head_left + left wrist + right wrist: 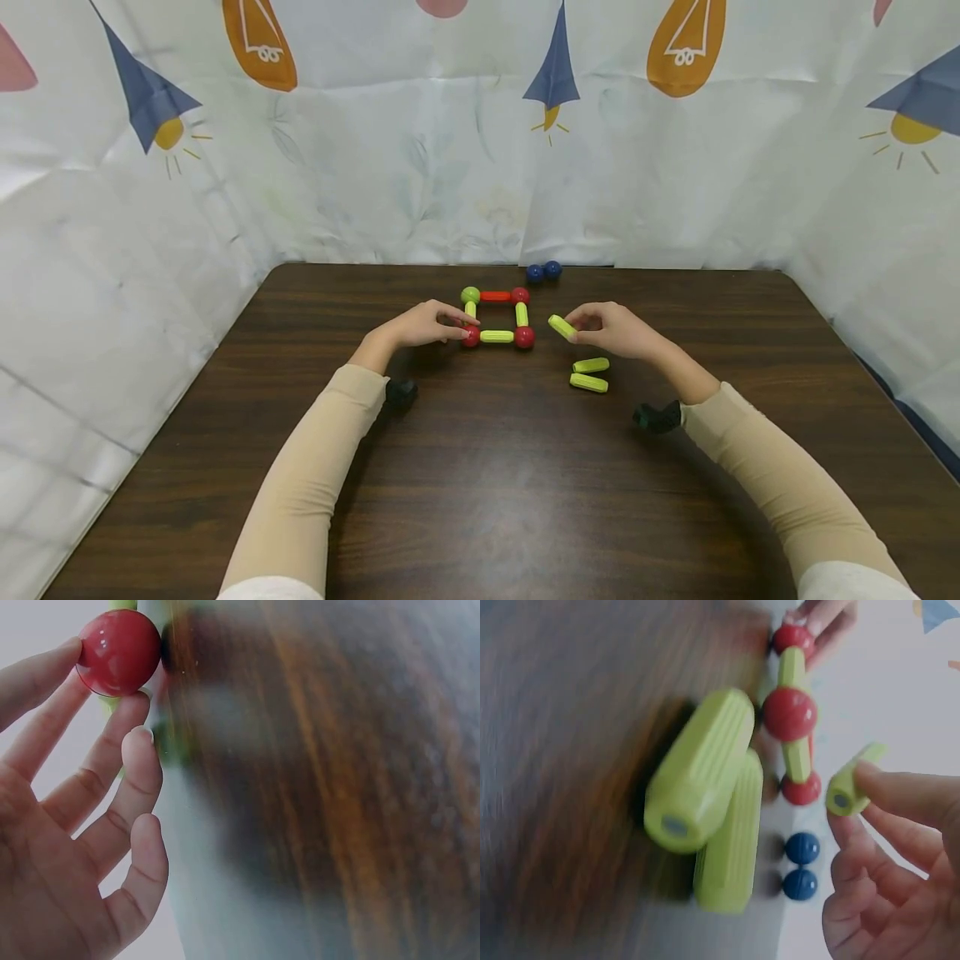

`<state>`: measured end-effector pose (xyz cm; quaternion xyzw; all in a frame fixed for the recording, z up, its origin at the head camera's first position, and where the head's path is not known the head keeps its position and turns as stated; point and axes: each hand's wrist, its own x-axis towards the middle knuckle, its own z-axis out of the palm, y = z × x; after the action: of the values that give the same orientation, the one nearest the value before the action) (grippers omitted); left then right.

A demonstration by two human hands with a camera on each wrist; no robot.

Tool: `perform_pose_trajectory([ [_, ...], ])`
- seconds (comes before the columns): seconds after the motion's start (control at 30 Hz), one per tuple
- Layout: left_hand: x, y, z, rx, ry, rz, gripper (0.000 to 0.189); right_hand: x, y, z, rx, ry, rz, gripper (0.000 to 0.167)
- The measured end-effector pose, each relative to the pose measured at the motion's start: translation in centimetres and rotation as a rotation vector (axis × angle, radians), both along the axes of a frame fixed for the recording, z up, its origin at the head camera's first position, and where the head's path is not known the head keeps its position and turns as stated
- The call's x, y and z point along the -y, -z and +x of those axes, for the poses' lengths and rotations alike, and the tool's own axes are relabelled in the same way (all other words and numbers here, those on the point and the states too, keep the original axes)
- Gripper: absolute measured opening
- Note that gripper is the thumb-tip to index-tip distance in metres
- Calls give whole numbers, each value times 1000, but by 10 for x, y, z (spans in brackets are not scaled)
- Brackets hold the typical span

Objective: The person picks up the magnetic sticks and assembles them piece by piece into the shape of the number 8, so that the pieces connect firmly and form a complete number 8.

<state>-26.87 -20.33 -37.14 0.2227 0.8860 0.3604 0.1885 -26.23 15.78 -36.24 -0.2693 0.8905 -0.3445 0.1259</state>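
Balls and rods form a square on the table. Its near left corner is a red ball (118, 652), which my left hand (429, 325) pinches between thumb and fingers. A yellow-green rod (497, 337) joins that ball to another red ball (790, 714) at the near right corner. At the back, a red rod (495, 296) links a green ball (470, 295) and a third red ball (520, 296). Right of the square, my right hand (613, 329) pinches a yellow-green magnetic rod (847, 787) by one end, held apart from the square. Its visible end shows a grey metal disc.
Two loose yellow-green rods (589, 382) lie on the dark wooden table (480, 500), just in front of my right hand. Two blue balls (543, 272) sit side by side near the table's back edge. A patterned white cloth (450, 183) hangs behind.
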Motion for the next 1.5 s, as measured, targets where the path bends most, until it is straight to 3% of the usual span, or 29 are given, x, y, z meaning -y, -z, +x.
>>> perform_pose_trajectory([
  [0.07, 0, 0, 0, 6, 6, 7, 37, 3, 0, 1, 56, 17, -44, 33],
  [0.37, -1, 2, -2, 7, -10, 10, 37, 25, 1, 16, 454, 113, -309, 35],
  [0.63, -2, 0, 0, 16, -13, 21, 38, 44, 5, 28, 624, 132, -457, 35],
  [0.87, -1, 0, 1, 17, -27, 21, 37, 73, 14, 43, 837, 223, -633, 42],
  [1.1, 0, 3, -1, 9, -29, 35, 36, 98, 21, 54, 914, 261, -722, 27],
  [1.3, 2, 5, 0, 6, -29, 35, 36, 115, 28, 55, 932, 190, -640, 40],
  [1.5, 1, 3, 2, 15, -26, 37, 36, 124, 32, 53, 922, 183, -562, 36],
])
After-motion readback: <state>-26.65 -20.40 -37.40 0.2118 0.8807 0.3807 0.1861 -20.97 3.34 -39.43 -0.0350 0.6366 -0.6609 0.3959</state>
